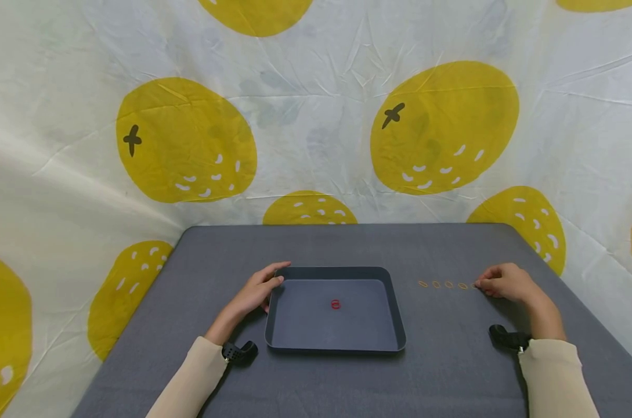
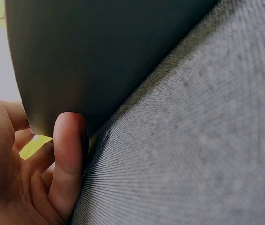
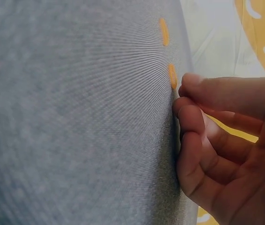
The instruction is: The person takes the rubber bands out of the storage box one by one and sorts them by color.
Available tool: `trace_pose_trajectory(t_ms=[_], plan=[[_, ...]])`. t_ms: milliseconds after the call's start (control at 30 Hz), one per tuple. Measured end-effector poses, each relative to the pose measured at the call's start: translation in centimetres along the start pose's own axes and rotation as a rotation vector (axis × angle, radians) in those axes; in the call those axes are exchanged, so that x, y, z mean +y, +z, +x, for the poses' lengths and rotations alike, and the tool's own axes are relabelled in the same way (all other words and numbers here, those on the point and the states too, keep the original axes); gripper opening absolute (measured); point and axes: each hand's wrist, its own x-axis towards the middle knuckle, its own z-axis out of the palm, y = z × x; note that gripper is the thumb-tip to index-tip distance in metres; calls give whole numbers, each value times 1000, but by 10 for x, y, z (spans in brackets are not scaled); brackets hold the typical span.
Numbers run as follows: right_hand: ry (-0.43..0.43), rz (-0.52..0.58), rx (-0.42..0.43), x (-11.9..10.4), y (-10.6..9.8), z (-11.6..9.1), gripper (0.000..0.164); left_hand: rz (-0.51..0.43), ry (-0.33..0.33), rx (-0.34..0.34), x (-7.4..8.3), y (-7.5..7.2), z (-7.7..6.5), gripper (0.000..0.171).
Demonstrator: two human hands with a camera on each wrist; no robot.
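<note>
My left hand (image 1: pixel 257 290) holds the dark grey tray (image 1: pixel 336 350) at its far left corner. The thumb lies at the rim and the other fingers are around the outside; in the left wrist view one fingertip (image 2: pixel 69 123) is against the outer wall. Inside the tray lie small red rings (image 1: pixel 336 304), overlapping. Right of the tray, several thin orange rings (image 1: pixel 448 285) form a row on the table. At the row's right end my right hand (image 1: pixel 510 283) pinches with thumb and forefinger at an orange ring (image 1: pixel 474 285), mostly hidden by the fingertips.
A grey cloth covers the table (image 1: pixel 451 371). Behind and beside it hangs a white curtain (image 1: pixel 316 145) with yellow fruit prints. Each wrist wears a black camera strap, the left one (image 1: pixel 239 352) close to the tray's near left corner.
</note>
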Motion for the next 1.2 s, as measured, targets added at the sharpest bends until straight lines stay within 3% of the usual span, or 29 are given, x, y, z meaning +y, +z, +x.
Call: trace_pose_trajectory(t_ms=[567, 1200], plan=[[-48, 35, -5, -6, -5, -1, 28, -5, -4, 6, 1, 0, 2, 45], [-129, 19, 75, -39, -10, -3, 27, -8, -3, -1, -1, -1, 3, 46]])
